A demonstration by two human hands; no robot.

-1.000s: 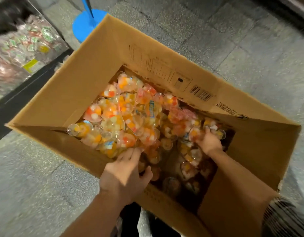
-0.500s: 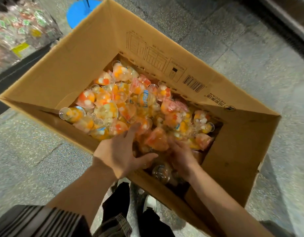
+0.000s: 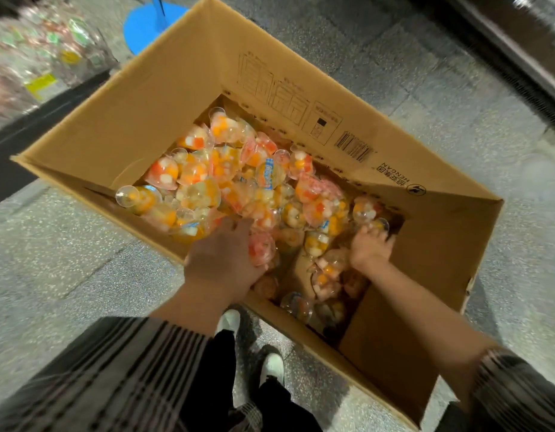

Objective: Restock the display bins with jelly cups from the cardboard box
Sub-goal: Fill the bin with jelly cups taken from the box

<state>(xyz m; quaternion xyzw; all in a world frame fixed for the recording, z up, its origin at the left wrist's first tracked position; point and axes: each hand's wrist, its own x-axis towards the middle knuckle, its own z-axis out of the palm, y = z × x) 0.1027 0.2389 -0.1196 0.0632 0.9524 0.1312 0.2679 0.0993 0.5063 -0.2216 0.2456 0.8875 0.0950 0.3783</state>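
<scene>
A big open cardboard box (image 3: 163, 98) stands on the floor, its far and left part heaped with clear jelly cups (image 3: 238, 179) full of orange, red and white pieces. My left hand (image 3: 221, 260) reaches in over the near wall, fingers on the heap, with a pink jelly cup (image 3: 262, 251) held between thumb and fingers. My right hand (image 3: 368, 247) is deeper in the box at the right, fingers curled down around jelly cups (image 3: 379, 224) there. Bare cardboard shows on the box floor between my hands.
A clear display bin (image 3: 42, 54) of wrapped sweets stands at the upper left, blurred, above a dark shelf edge (image 3: 36, 132). A blue round stand base (image 3: 148, 23) lies behind the box. My shoes (image 3: 227, 322) are by the near wall. Grey stone floor all round.
My right hand moved from the box middle to its right side. My left hand stayed on the heap and now has a pink cup against its thumb. The view shifted back.
</scene>
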